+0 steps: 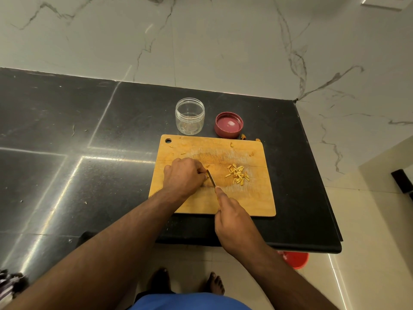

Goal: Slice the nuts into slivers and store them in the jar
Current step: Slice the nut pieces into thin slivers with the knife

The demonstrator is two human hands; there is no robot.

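Bare forearms, no sleeves; blue garment [192, 302], possibly shorts; bare feet [215, 283].

The cutting board [234, 198] is made of wood, matt, with pale scratched marks in the middle. The knife [211, 178] blade is of shiny metal. The jar [190, 116] is of clear, smooth plastic or glass; which one cannot be told. The lid [228, 124] looks like glossy red plastic. The countertop [67, 130] is of dark polished stone, and the wall [201, 41] of glossy veined marble.

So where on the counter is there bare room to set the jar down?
Free: the dark counter left of the wooden cutting board and clear plastic jar. Crowded: behind the board, where jar and red lid sit with nut scraps.
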